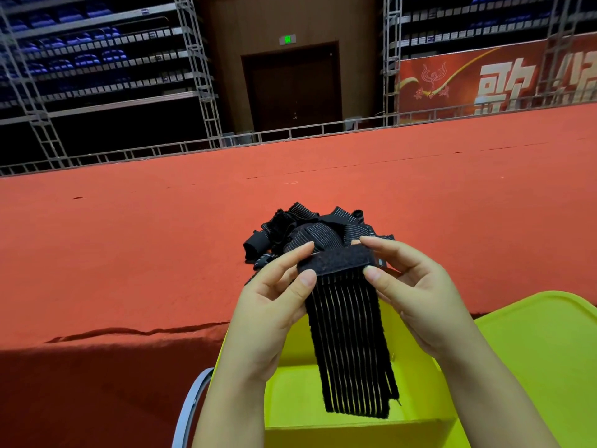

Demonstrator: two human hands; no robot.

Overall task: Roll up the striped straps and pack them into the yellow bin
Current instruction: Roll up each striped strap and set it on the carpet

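A black strap with thin pale stripes hangs down over the yellow bin. Its top end is a plain black fuzzy band, folded over. My left hand pinches the left corner of that band between thumb and fingers. My right hand pinches the right corner the same way. Behind the hands, a loose pile of more striped straps lies on the red carpeted platform. The bin's inside shows bare yellow bottom below the hanging strap.
A yellow lid or second bin sits to the right of the open bin. A grey curved metal rim shows at the bin's lower left. The platform's front edge runs just before the bin. Scaffolding, seats and a door stand far behind.
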